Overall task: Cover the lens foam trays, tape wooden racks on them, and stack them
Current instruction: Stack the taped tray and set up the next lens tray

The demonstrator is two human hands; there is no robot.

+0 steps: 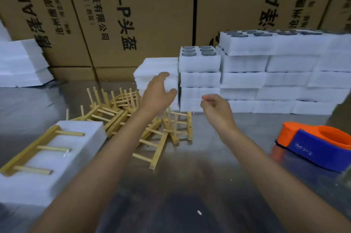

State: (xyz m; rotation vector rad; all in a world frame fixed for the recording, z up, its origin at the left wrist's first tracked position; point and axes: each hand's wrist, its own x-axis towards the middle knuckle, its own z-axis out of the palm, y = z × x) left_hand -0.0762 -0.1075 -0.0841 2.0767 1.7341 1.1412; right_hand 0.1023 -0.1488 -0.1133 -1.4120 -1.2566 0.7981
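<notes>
Item: stack of lens foam trays (pixel 200 79), far centre of the steel table (pixel 190 175), four high; the top tray shows six dark round lenses. It sits just beyond and between your two hands.

Item: stack of plain white foam sheets (pixel 157 69), touching the tray stack on its left, directly behind your left hand.

Your left hand (pixel 157 94): raised, arm extended, fingers spread apart, holding nothing.

Your right hand (pixel 216 107): raised near the tray stack's lower layers, fingers loosely curled, empty.

Item: larger block of foam trays (pixel 284 73), far right, lenses visible on top.

Item: loose pile of wooden racks (pixel 133 117), left of centre, under your left forearm.

Item: finished tray (pixel 62 156), near left, one wooden rack (pixel 36 151) lying on its cover.

Item: orange-and-blue tape dispenser (pixel 319 145), right.

Backdrop: printed cardboard cartons (pixel 133 14).
</notes>
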